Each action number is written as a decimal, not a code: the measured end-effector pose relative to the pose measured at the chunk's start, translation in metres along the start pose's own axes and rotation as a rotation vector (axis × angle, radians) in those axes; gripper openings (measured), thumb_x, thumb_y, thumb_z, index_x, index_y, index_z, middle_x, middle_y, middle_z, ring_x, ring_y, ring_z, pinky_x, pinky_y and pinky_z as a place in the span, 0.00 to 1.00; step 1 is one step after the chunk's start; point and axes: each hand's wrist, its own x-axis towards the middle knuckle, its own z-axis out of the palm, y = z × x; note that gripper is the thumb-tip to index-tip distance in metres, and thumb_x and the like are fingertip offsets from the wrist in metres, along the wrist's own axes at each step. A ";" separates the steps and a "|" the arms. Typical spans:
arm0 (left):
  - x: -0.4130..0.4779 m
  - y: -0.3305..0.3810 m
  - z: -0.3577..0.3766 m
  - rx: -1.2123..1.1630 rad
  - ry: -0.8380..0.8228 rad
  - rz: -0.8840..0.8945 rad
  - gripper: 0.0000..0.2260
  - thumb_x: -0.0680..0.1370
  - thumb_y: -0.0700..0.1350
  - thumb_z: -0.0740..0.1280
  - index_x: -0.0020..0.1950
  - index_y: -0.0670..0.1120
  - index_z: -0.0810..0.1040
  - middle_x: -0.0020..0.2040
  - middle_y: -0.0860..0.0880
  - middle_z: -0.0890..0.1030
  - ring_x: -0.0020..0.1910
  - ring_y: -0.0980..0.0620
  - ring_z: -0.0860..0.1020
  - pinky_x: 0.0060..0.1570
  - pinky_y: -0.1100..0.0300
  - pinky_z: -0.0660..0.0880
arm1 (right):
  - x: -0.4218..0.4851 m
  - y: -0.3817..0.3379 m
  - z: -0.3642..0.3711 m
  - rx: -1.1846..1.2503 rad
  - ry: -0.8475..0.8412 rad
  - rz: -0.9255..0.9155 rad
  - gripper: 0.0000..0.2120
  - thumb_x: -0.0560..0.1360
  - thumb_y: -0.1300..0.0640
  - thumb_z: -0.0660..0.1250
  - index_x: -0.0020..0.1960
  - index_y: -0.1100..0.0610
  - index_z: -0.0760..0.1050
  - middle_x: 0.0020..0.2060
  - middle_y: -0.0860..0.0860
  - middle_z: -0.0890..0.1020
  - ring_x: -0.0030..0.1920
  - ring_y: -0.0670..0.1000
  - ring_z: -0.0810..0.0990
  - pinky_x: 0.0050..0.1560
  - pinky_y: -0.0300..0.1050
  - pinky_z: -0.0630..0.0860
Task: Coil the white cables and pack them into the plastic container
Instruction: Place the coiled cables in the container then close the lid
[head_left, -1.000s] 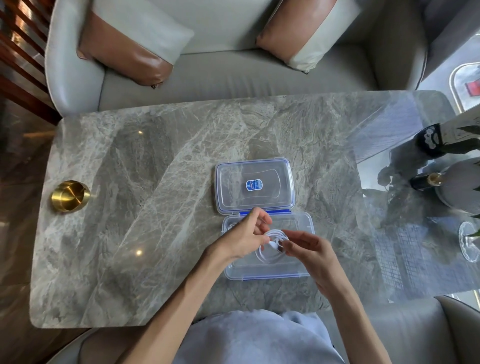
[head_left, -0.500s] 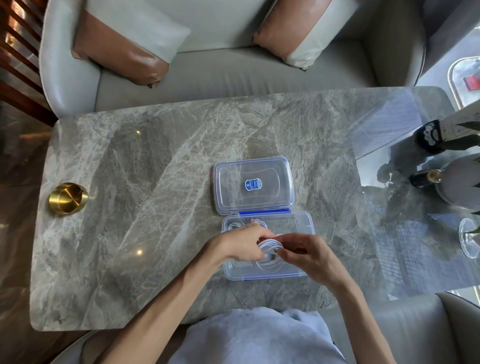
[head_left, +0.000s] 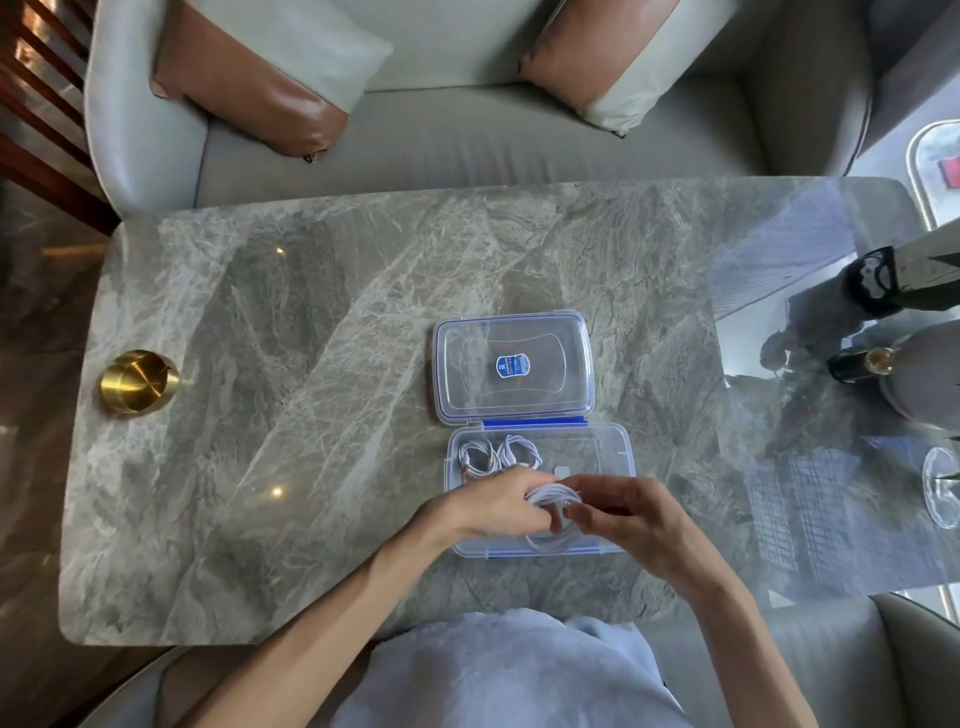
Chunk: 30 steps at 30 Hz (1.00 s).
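I hold the white cable coil just above the near half of the plastic container, between my two hands. My left hand has its fingers curled round the coil's left side. My right hand meets it from the right, thumb and fingertips pinching the loops. The gathered strands run side to side, along the container's long axis, and a slack loop hangs toward its near wall. Both hands are equally close, so I judge the drop is straight down, with hardly any reach.

Two packed cables already fill the container's far-left corner. The right half of the container looks bare, and that is where I judge the coil fits best. It probably needs a small shift to the right, so that it does not land on the packed ones.

The lid lies flat and open beyond the container's far edge, out of the way. The near wall is the edge to watch, since the hanging loop could catch or spill over it. The table around the container gives my wrists room on both sides.
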 end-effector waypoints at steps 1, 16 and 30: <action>-0.001 0.001 -0.003 -0.060 -0.017 -0.022 0.09 0.75 0.41 0.65 0.41 0.56 0.78 0.38 0.56 0.77 0.38 0.59 0.73 0.43 0.59 0.70 | 0.001 0.002 0.000 0.077 0.058 -0.005 0.12 0.74 0.56 0.72 0.57 0.49 0.84 0.50 0.51 0.88 0.49 0.44 0.84 0.51 0.35 0.78; -0.004 -0.037 -0.010 0.186 0.786 0.019 0.06 0.74 0.38 0.72 0.47 0.45 0.87 0.41 0.48 0.81 0.42 0.53 0.75 0.45 0.76 0.65 | 0.021 0.016 -0.012 0.337 0.353 0.119 0.11 0.72 0.67 0.72 0.53 0.60 0.84 0.43 0.54 0.88 0.41 0.45 0.84 0.44 0.34 0.80; 0.110 -0.051 0.062 -1.336 0.773 -0.442 0.05 0.79 0.34 0.62 0.50 0.41 0.76 0.45 0.41 0.80 0.40 0.49 0.78 0.42 0.59 0.76 | 0.074 0.107 0.002 0.884 0.852 0.353 0.07 0.79 0.71 0.61 0.56 0.65 0.74 0.33 0.53 0.83 0.40 0.46 0.79 0.30 0.28 0.77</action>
